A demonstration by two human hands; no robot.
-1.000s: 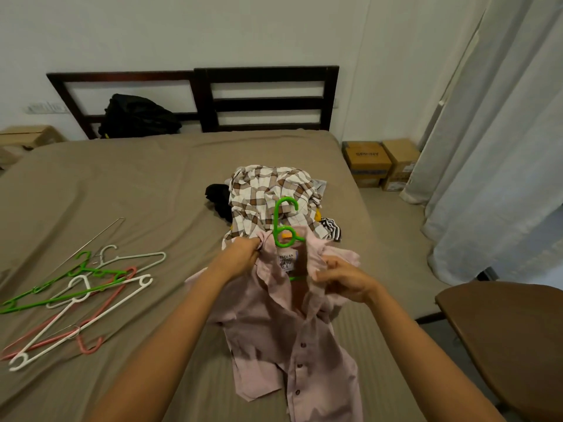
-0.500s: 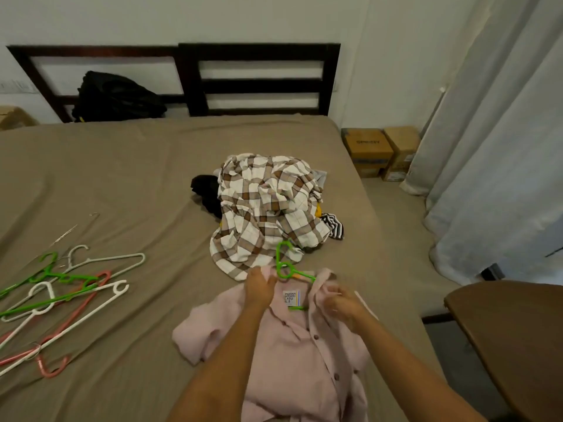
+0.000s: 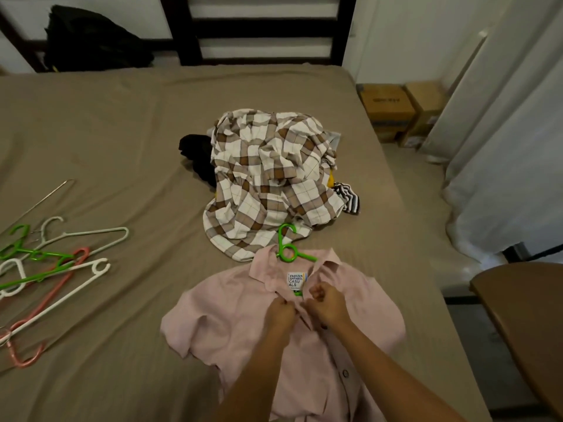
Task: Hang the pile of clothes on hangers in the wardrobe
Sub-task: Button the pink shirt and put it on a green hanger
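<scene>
1. The pink shirt lies flat on the bed, collar away from the person, with both hands meeting at its front placket just below the collar.
2. The left hand has its fingers curled together, pinching the left edge of the placket; the cloth sits right under the fingertips.
3. The right hand is closed in a loose fist, its fingers clamped on the opposite edge of the placket, touching the left hand's knuckles.
4. Whether a button is between the fingers I cannot tell; the hands cover that spot.
5. Just beyond the fingers is the shirt's white neck label, and past that the green hanger, its hook poking out of the collar and its shoulders tucked inside the shirt.
6. Further away from the fingers, touching the hook, sits the pile of clothes, a brown-and-white checked shirt on top with black and striped pieces peeking out at the sides.
7. Well off to the left of the fingers, spare hangers in white, green and pink lie tangled on the bed.
8. A darker button shows lower on the placket, on the near side of the right wrist.
</scene>
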